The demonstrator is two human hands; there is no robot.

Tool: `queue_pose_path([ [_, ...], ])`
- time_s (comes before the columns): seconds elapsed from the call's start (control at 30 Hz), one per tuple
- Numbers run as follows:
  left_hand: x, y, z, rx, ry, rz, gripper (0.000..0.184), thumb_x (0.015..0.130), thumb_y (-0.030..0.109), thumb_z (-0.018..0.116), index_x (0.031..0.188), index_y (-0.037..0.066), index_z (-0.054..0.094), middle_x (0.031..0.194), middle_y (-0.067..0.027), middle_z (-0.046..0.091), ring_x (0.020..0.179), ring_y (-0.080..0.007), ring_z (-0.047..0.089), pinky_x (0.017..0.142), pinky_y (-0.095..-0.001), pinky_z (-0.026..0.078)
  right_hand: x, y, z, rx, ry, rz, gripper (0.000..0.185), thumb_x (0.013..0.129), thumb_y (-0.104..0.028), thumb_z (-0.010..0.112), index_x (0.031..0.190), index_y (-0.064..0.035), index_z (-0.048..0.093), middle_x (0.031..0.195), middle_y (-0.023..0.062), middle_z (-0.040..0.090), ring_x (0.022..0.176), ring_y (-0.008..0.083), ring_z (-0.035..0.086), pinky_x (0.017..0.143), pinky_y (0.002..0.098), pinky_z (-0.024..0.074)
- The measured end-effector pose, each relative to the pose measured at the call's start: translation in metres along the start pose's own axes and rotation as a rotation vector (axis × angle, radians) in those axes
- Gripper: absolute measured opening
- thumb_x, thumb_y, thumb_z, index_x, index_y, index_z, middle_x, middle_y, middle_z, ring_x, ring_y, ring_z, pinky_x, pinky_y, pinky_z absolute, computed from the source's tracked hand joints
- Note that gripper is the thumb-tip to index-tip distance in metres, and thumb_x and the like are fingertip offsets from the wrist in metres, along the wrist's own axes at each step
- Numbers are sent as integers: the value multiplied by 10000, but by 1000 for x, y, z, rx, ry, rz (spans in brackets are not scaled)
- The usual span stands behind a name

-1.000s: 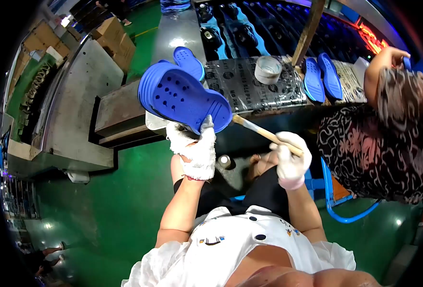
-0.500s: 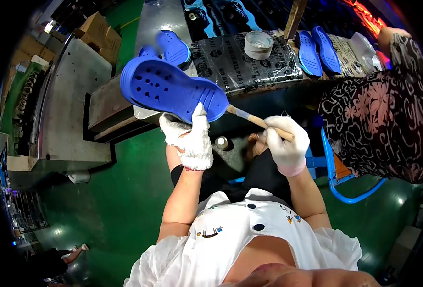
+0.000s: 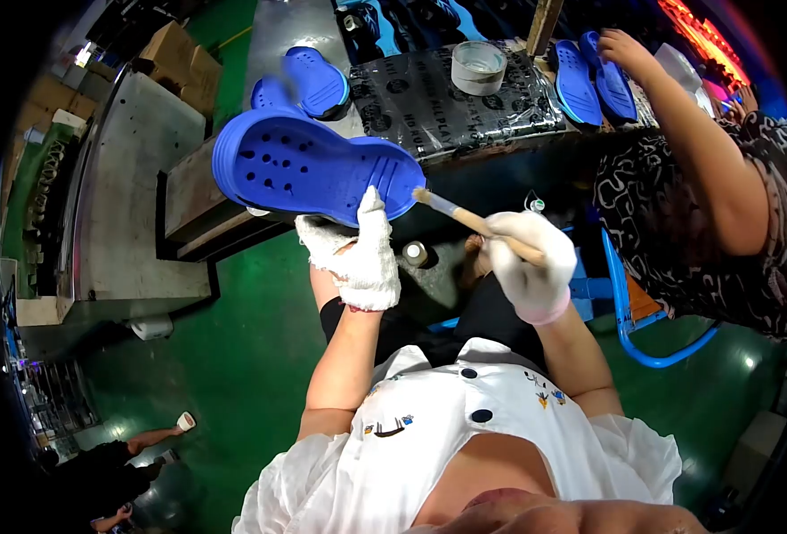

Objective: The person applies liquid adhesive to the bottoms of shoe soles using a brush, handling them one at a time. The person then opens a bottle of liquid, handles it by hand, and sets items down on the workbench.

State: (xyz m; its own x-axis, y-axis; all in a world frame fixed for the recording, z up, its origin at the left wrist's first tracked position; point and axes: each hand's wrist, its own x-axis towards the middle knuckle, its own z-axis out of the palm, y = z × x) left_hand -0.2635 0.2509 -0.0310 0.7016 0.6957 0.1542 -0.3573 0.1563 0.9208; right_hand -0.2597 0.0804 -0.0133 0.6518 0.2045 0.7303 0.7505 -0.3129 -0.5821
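Note:
My left hand [image 3: 356, 254], in a white knit glove, grips a blue shoe sole [image 3: 331, 173] by its near edge. The thumb presses on the inner face, and the wide end with small holes points left. In my white-gloved right hand [image 3: 531, 262] is a brush [image 3: 460, 214] with a wooden handle. Its bristle tip is beside the narrow right end of the sole; whether the two touch I cannot tell. Behind the sole, two more blue soles [image 3: 315, 84] lie at the left end of the bench, partly covered by it.
A round white container [image 3: 478, 68] stands on the plastic-covered bench [image 3: 411, 107]. Farther right lie two blue soles [image 3: 577, 84], with a co-worker's hand [image 3: 629, 53] over one. A blue-framed chair [image 3: 625, 329] is at the right, a metal machine table [image 3: 135, 178] at the left.
The brush tip has come off the sole's right edge and shifted slightly left and up. The sole has moved a little left. The co-worker's arm has reached over to the soles on the right.

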Motion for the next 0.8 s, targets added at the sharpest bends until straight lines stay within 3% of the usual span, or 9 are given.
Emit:
queue_pose_path([
  [0.1, 4, -6, -2, 73, 33, 112, 455, 781, 8, 708, 1116, 30, 401, 1027, -100, 539, 906, -142, 549, 823, -288, 477, 1, 3, 1, -88, 18, -54, 239, 648, 53, 690, 864, -23, 620, 718, 94, 629, 585, 228, 608, 524, 286, 485],
  [0.4, 4, -5, 1, 33, 18, 60, 467, 784, 18, 715, 1130, 34, 402, 1064, -86, 529, 948, -149, 540, 855, -297, 466, -1, 15, 1, -24, 123, -7, 228, 681, 87, 648, 877, -20, 607, 702, 100, 611, 562, 226, 591, 499, 288, 471],
  [0.53, 13, -12, 5, 40, 19, 80, 475, 791, 22, 712, 1156, 30, 409, 1098, -94, 527, 951, -146, 542, 840, -290, 470, -38, 48, 2, 234, 413, 334, 151, 785, 92, 566, 916, 24, 597, 726, 83, 616, 617, 130, 596, 569, 246, 487],
  [0.57, 13, -13, 8, 45, -47, 6, 508, 792, 21, 711, 1194, 23, 401, 1084, -94, 543, 908, -137, 553, 809, -284, 481, -52, 65, 9, 445, 524, 547, 120, 844, 56, 522, 934, 33, 598, 741, 69, 617, 654, 99, 593, 609, 230, 489],
  [0.6, 16, -28, 10, 110, -121, 35, 435, 816, 49, 688, 1172, 19, 439, 919, -60, 588, 665, -102, 563, 521, -225, 473, -61, 77, 10, 355, 485, 644, 113, 869, 12, 518, 943, 19, 603, 738, 72, 616, 648, 116, 603, 609, 240, 489],
  [0.7, 0, -5, 53, 295, -404, -277, 454, 847, 128, 665, 1210, -7, 428, 854, -54, 597, 606, -103, 556, 461, -233, 466, -121, 117, 31, 83, 364, 732, 105, 893, -95, 549, 899, -20, 623, 706, 42, 620, 624, 126, 605, 610, 266, 486],
  [0.73, 3, -22, 63, 358, -561, -160, 451, 846, 160, 667, 1204, -18, 457, 854, -56, 600, 621, -95, 549, 486, -230, 467, -117, 111, 33, 128, 319, 910, 113, 888, -110, 557, 902, -25, 629, 719, 47, 633, 649, 122, 613, 620, 265, 485],
  [0.77, 3, -32, 79, 301, -682, -194, 449, 840, 178, 673, 1190, -22, 474, 849, -56, 601, 630, -92, 542, 497, -231, 465, -128, 125, 41, 181, 290, 951, 135, 871, -148, 579, 926, -35, 629, 756, 86, 657, 674, 190, 644, 645, 303, 496],
  [0.8, 3, -43, 99, 245, -793, -227, 447, 835, 196, 678, 1175, -25, 491, 843, -57, 602, 639, -89, 535, 507, -233, 463, -141, 139, 39, -84, 130, 923, 192, 863, -216, 583, 950, -52, 628, 780, 142, 658, 716, 284, 653, 677, 349, 502],
])
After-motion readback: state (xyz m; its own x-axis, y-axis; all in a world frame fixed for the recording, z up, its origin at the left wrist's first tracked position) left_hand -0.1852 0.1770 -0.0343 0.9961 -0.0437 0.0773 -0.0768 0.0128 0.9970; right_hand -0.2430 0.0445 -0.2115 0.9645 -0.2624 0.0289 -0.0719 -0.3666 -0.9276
